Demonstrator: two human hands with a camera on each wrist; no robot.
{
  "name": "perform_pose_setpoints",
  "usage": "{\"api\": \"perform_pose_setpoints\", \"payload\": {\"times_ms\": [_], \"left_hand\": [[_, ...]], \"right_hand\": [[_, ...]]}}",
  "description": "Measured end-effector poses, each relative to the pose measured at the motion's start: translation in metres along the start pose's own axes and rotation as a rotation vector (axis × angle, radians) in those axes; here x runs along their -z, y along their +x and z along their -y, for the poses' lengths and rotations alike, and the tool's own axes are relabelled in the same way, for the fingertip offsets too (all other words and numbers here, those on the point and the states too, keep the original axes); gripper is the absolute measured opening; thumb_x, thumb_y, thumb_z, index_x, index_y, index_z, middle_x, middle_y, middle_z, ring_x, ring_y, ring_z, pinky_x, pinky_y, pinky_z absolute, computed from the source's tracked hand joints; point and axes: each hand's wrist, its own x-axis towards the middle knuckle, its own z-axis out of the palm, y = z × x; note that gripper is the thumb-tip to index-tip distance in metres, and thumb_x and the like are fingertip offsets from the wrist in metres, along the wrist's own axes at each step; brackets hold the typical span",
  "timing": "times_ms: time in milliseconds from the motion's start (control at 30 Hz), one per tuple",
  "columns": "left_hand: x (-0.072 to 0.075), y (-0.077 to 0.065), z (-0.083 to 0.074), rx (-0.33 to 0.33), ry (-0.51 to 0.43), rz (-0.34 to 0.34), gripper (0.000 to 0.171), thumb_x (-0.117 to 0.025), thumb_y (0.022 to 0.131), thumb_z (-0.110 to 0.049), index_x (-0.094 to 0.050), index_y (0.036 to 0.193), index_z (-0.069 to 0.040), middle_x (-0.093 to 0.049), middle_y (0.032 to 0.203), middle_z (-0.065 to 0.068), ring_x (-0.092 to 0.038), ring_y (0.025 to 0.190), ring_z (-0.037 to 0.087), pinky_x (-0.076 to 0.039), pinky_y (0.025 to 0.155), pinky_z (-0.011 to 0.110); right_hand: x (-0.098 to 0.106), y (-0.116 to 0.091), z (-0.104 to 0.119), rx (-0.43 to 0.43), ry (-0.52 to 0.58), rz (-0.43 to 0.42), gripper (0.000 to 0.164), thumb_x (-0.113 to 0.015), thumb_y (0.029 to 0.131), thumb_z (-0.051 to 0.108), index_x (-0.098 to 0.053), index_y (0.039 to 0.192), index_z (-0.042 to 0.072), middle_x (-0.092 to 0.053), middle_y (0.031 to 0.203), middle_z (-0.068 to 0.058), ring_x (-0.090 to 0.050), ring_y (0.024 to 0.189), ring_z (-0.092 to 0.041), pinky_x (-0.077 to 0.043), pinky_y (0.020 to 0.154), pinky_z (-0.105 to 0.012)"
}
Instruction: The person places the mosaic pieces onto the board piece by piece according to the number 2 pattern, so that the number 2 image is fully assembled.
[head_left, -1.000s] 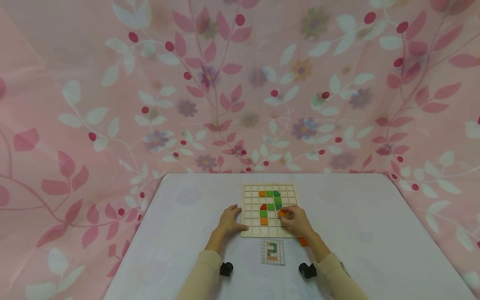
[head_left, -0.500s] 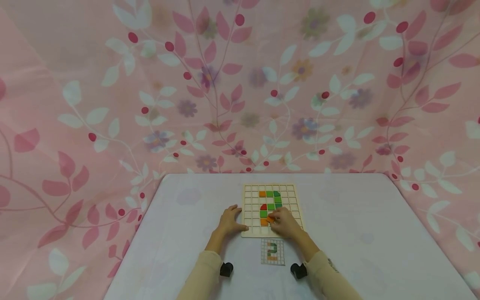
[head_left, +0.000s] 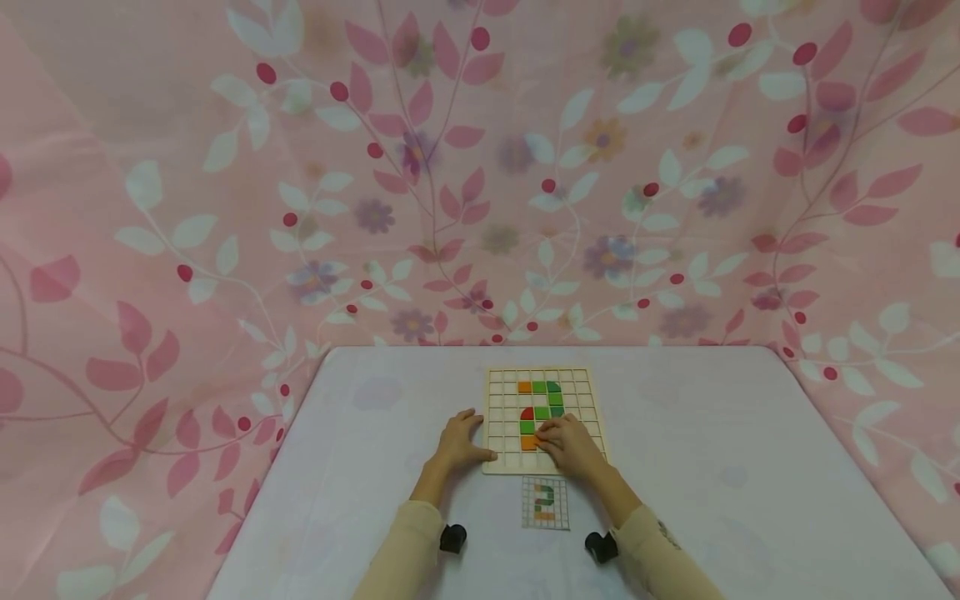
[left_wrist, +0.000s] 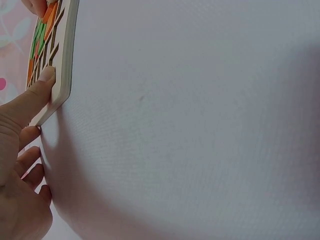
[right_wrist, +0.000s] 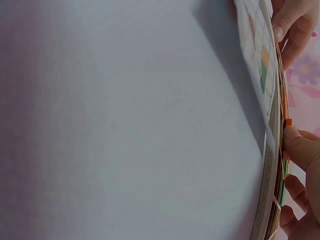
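A pale wooden grid board (head_left: 502, 392) lies on the table with orange, green and red tiles set in its cells. My left hand (head_left: 456, 442) holds the board's left edge; in the left wrist view the thumb (left_wrist: 37, 95) lies on the rim while the fingers are at its side. Over the lower middle of the board, my right hand (head_left: 573, 446) pinches an orange tile (right_wrist: 288, 121) close beside another orange tile (head_left: 528, 443). In the head view the fingertips mostly cover the pinched tile. A red tile (head_left: 527, 414) and a green tile (head_left: 527, 427) sit above.
A small printed grid card (head_left: 546, 503) showing a coloured figure lies just in front of the board. Black devices (head_left: 453, 539) are at both wrists. The white table (head_left: 720, 467) stretches to both sides, and a flowered pink cloth (head_left: 480, 167) hangs behind it.
My right hand has carried the orange tile leftward across the board, then lowered it beside the seated orange tile. An orange piece earlier seen below the right wrist is now out of sight. The left hand stays put.
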Motion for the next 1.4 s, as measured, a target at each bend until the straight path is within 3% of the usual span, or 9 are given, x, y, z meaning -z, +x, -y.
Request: {"api": "perform_pose_setpoints", "payload": {"times_ms": [233, 400, 567, 733, 967, 1167, 1400], "left_hand": [[-0.001, 0.002, 0.002, 0.000, 0.013, -0.006, 0.076, -0.085, 0.067, -0.028, -0.053, 0.130, 0.002, -0.040, 0.142, 0.021, -0.035, 0.131, 0.041, -0.030, 0.107, 0.054], [-0.001, 0.001, 0.003, -0.008, 0.023, -0.006, 0.077, -0.085, 0.067, -0.028, -0.053, 0.129, 0.003, -0.041, 0.142, 0.021, -0.036, 0.130, 0.042, -0.031, 0.106, 0.055], [-0.001, 0.000, 0.002, -0.015, 0.007, -0.004, 0.077, -0.085, 0.067, -0.028, -0.053, 0.129, 0.003, -0.040, 0.142, 0.021, -0.035, 0.130, 0.042, -0.031, 0.107, 0.054], [-0.001, 0.001, 0.002, -0.020, 0.013, -0.006, 0.076, -0.085, 0.067, -0.028, -0.053, 0.129, 0.003, -0.041, 0.142, 0.021, -0.036, 0.130, 0.042, -0.031, 0.107, 0.054], [0.000, 0.002, 0.003, -0.012, 0.015, -0.008, 0.076, -0.085, 0.067, -0.027, -0.053, 0.129, 0.002, -0.041, 0.142, 0.021, -0.035, 0.130, 0.042, -0.031, 0.107, 0.053], [-0.002, 0.001, 0.003, -0.016, -0.004, -0.010, 0.076, -0.085, 0.066, -0.026, -0.053, 0.129, 0.003, -0.041, 0.141, 0.022, -0.036, 0.130, 0.042, -0.031, 0.107, 0.053], [0.000, 0.000, -0.001, -0.009, -0.006, -0.007, 0.077, -0.086, 0.066, -0.026, -0.053, 0.129, 0.004, -0.041, 0.142, 0.022, -0.035, 0.131, 0.042, -0.030, 0.108, 0.054]], "right_hand": [[0.000, -0.003, 0.003, 0.040, -0.041, -0.042, 0.015, -0.072, 0.081, 0.010, -0.075, 0.095, 0.004, -0.070, 0.096, -0.009, -0.057, 0.085, -0.025, -0.046, 0.075, -0.040], [-0.004, -0.003, 0.009, 0.019, -0.037, -0.052, 0.015, -0.072, 0.081, 0.008, -0.075, 0.095, 0.005, -0.068, 0.094, -0.007, -0.055, 0.084, -0.023, -0.046, 0.073, -0.039], [-0.007, -0.001, 0.015, -0.001, 0.012, -0.052, 0.014, -0.070, 0.081, 0.004, -0.075, 0.095, 0.002, -0.064, 0.093, -0.008, -0.055, 0.085, -0.024, -0.047, 0.078, -0.045], [-0.009, 0.002, 0.019, -0.063, 0.029, -0.018, 0.015, -0.070, 0.083, 0.010, -0.075, 0.095, 0.002, -0.061, 0.094, -0.007, -0.051, 0.083, -0.022, -0.046, 0.074, -0.040], [-0.011, 0.007, 0.023, -0.141, -0.008, -0.001, 0.018, -0.073, 0.082, 0.019, -0.076, 0.094, 0.005, -0.060, 0.093, -0.004, -0.052, 0.084, -0.020, -0.046, 0.076, -0.038], [-0.010, 0.002, 0.021, -0.125, 0.016, -0.021, 0.017, -0.071, 0.083, 0.012, -0.075, 0.096, 0.003, -0.059, 0.097, -0.009, -0.051, 0.087, -0.024, -0.045, 0.078, -0.041], [-0.011, -0.002, 0.014, -0.061, -0.025, -0.081, 0.018, -0.073, 0.080, 0.010, -0.074, 0.095, 0.000, -0.061, 0.090, -0.006, -0.052, 0.083, -0.022, -0.046, 0.073, -0.038]]}}
